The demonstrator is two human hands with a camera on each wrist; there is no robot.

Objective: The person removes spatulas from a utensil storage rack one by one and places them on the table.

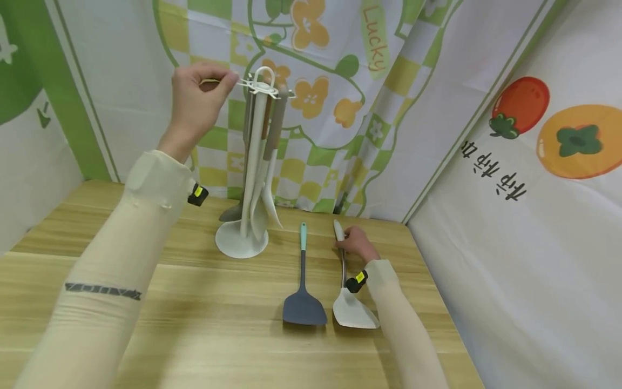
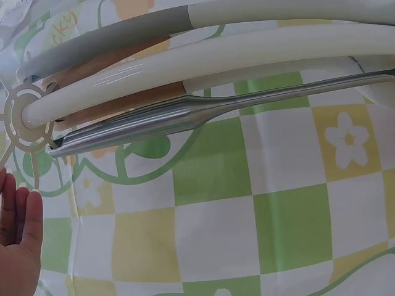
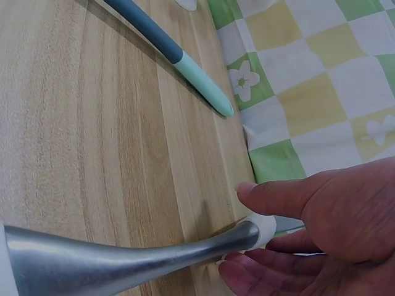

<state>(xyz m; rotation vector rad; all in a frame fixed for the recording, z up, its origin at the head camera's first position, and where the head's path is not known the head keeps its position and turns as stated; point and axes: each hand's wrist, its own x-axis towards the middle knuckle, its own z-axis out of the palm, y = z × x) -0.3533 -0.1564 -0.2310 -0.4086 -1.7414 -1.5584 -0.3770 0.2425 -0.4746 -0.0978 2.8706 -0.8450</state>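
Observation:
In the head view my left hand [image 1: 199, 97] pinches a hook at the top of a white utensil rack [image 1: 241, 240], thumb against forefinger. Several utensils with grey, brown and metal handles hang round its white post [image 2: 123, 86]. Over on the right, my right hand [image 1: 358, 244] is at the handle of a white spatula [image 1: 353, 310] with a metal neck [image 3: 123, 265], whose blade lies on the table. In the right wrist view the handle passes between thumb and fingers, the thumb standing apart from it. Beside it lies a dark grey spatula [image 1: 304, 308] with a mint-green handle end [image 3: 203, 85].
The wooden table [image 1: 209, 324] ends at the back against a checked green-and-yellow curtain [image 1: 311, 167]. A white fabric wall [image 1: 510, 259] with printed fruit runs along the right edge. The rack's round base stands near the back edge.

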